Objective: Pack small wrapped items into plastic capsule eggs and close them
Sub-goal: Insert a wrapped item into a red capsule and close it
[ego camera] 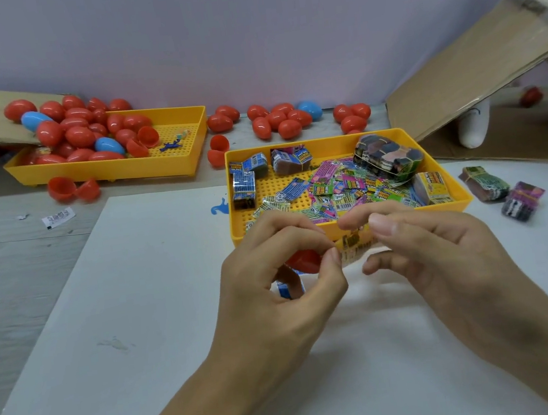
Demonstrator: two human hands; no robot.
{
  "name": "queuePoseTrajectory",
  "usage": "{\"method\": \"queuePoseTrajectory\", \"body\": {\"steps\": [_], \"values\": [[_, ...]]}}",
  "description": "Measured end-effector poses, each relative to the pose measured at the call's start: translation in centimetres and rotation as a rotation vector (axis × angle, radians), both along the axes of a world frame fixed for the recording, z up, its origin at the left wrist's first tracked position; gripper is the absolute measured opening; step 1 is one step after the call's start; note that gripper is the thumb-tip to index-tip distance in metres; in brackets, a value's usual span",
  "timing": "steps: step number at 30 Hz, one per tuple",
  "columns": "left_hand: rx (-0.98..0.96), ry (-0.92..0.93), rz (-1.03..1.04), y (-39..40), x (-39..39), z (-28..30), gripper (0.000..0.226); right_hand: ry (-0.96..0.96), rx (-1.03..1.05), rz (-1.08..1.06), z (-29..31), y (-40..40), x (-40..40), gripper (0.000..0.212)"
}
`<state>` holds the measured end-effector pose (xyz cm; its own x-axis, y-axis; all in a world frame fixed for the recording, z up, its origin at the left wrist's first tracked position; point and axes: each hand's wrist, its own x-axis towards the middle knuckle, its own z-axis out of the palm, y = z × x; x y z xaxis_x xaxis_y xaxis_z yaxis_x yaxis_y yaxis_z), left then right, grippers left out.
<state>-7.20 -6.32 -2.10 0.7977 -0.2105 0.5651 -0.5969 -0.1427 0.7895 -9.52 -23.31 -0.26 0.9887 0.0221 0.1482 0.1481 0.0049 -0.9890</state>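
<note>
Yellow wrapped item pinched between both hands, just above the near tray's front rim. Left hand grips its left edge by thumb and forefinger; a red egg half shows behind those fingers, a blue packet underneath. Right hand pinches the right edge, probably folding it to fit. Near tray, twelve o'clock: loose packets, banded stacks. Far tray, ten o'clock: red and blue eggs.

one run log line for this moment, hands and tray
left hand pinches yellow wrapped item | right hand pinches same item | red egg half beneath | yellow tray of wrapped items behind
</note>
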Motion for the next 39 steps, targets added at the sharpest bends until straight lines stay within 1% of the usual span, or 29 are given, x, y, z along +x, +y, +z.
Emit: {"method": "queuePoseTrajectory", "body": {"steps": [3,6,9,11,13,15,17,19,21,26,28,34,36,39], "values": [[-0.002,0.014,0.03,0.03,-0.02,-0.08,0.005,-0.019,-0.039,-0.005,-0.13,0.04,-0.13,0.023],[-0.023,0.055,0.003,0.04,-0.02,-0.18,0.003,-0.023,-0.032,-0.049,-0.43,0.04,-0.14,0.021],[-0.102,0.149,-0.081,0.0,-0.04,-0.16,0.02,-0.032,-0.021,-0.122,-0.44,-0.03,0.06,0.025],[-0.133,0.172,-0.101,0.02,-0.03,-0.23,0.029,-0.05,-0.003,-0.176,-0.35,-0.12,0.14,0.02],[-0.171,0.179,-0.095,0.04,-0.01,-0.33,0.035,-0.084,-0.026,-0.224,-0.27,-0.18,0.13,0.015],[-0.202,0.18,-0.094,0.07,-0.03,-0.39,0.04,-0.095,-0.053,-0.217,-0.26,-0.12,0.08,0.009],[-0.199,0.169,-0.09,0.08,-0.04,-0.46,0.039,-0.076,-0.049,-0.159,-0.23,0.03,-0.04,0.016],[-0.192,0.17,-0.095,0.09,0.05,-0.5,0.033,-0.047,-0.029,-0.11,-0.24,0.15,-0.14,0.034],[-0.189,0.159,-0.114,0.14,0.17,-0.55,0.029,-0.022,-0.003,-0.083,-0.24,0.32,-0.21,0.046],[-0.19,0.152,-0.16,0.16,0.21,-0.66,0.038,0.029,0.014,-0.066,-0.41,0.7,-0.28,0.053],[-0.195,0.158,-0.164,0.14,0.21,-0.73,0.04,0.039,0.02,-0.062,-0.37,0.76,-0.29,0.053],[-0.208,0.204,-0.141,0.05,0.11,-0.53,0.038,0.107,0.065,-0.06,-0.33,0.57,-0.27,0.036],[-0.206,0.21,-0.138,0.04,0.13,-0.49,0.037,0.119,0.08,-0.06,-0.24,0.63,-0.26,0.034],[-0.196,0.194,-0.162,0.1,0.24,-0.61,0.038,0.155,0.15,-0.055,0.0,0.65,-0.28,0.026]]}}
